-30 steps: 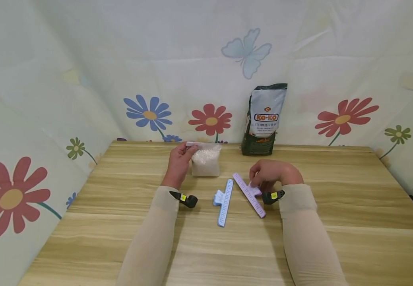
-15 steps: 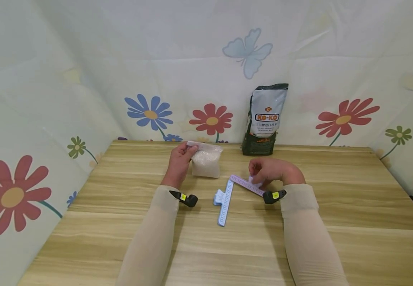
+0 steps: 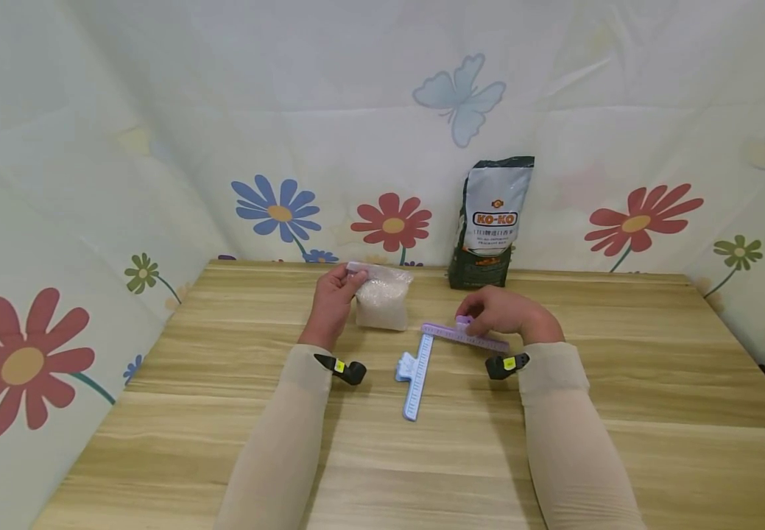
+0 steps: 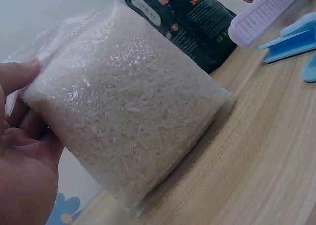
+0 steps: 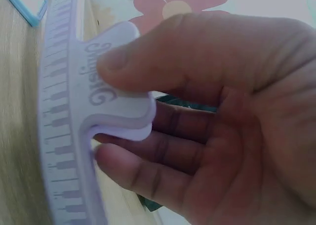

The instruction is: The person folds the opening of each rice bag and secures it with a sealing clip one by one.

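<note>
Rice (image 4: 131, 116) packs a glossy, squarish clear bag (image 3: 382, 300); ruler-like marks line a straight lilac clip (image 3: 447, 333). Wood-grained table (image 3: 382, 471), flower-printed backdrop (image 3: 157, 66) behind. My left hand (image 3: 330, 302) pinches the bag's upper left corner; to its right, my right hand (image 3: 501, 313) pinches the lilac clip's tab.

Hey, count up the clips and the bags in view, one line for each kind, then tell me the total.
Clips: 2 (purple clip, blue clip)
Bags: 2 (clear bag of rice, KO-KO bag)
Total: 4
</note>
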### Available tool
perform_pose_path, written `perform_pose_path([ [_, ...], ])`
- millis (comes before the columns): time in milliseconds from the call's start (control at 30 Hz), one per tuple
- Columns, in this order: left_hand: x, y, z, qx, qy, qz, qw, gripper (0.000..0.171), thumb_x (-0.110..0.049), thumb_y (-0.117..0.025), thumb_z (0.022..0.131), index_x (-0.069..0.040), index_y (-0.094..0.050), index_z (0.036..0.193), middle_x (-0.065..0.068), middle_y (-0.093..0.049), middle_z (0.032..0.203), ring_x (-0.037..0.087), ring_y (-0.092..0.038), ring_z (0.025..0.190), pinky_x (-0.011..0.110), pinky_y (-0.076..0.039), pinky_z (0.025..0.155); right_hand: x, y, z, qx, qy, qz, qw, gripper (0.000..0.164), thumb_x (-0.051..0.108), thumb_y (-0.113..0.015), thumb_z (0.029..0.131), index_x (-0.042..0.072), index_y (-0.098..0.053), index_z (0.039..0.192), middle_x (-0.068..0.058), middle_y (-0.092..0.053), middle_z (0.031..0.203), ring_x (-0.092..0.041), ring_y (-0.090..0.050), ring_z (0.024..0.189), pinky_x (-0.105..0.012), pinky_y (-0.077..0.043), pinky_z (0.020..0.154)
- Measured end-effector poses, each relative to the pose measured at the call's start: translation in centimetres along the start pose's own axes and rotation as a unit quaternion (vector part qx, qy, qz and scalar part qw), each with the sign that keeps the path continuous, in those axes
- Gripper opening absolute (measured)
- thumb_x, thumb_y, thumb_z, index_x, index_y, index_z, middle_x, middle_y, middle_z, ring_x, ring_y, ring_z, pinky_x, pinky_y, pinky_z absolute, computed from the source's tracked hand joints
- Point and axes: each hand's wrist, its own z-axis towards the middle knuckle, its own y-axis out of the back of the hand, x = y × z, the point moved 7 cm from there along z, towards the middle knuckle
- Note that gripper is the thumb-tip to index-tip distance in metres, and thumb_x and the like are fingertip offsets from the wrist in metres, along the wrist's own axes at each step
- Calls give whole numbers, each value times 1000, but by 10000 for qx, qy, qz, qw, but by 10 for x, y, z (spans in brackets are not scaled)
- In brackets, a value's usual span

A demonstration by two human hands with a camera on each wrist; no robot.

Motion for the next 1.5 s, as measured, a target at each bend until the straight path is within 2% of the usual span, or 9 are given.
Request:
perform_pose_path([
  [267,1,0,-1,-43,22,94,9999,32,-29,-64,94,-10,-65,120,2,-69,107,13,-61,102,27,-50,94,1,5,1,-381,108,-242,9989,26,19,-71,84,17,-72,110,-3,-68,109,-21,-56,95,-38,-48,87],
  [500,0,0,-2,-52,-45,81,9999,32,-27,-64,94,-8,-65,119,3,-68,102,13,-61,98,25,-50,91,7,11,0,-736,306,-459,9958,29,25,-71,86,15,-72,113,-4,-69,113,-20,-57,93,-37,-48,85],
  [667,0,0,-2,-18,-7,17,10000,31,-27,-64,94,-8,-65,119,1,-68,102,12,-61,98,24,-50,91,11,16,-2,-1071,423,-388,9926,27,23,-72,86,13,-72,111,-5,-70,111,-20,-57,93,-39,-48,86],
  [967,0,0,-3,20,-72,-33,10000,32,-26,-65,93,-8,-65,120,1,-69,100,12,-62,95,23,-51,88,13,22,-7,-1378,392,-235,9894,28,26,-72,86,13,-72,111,-5,-70,108,-21,-58,90,-39,-50,85],
  [1267,-1,-1,-1,-42,-176,-63,9998,30,-19,-63,95,-4,-64,120,1,-69,102,9,-62,93,19,-52,82,18,28,-12,-1738,527,-162,9832,22,24,-71,88,13,-72,107,-5,-68,98,-22,-56,85,-32,-46,74],
  [1500,-16,-6,-10,77,-229,-103,9997,28,-12,-59,96,2,-62,121,0,-66,105,8,-60,95,18,-51,82,20,34,-15,-2050,640,-117,9766,22,26,-70,89,14,-72,106,-7,-68,98,-24,-57,84,-33,-47,74],
])
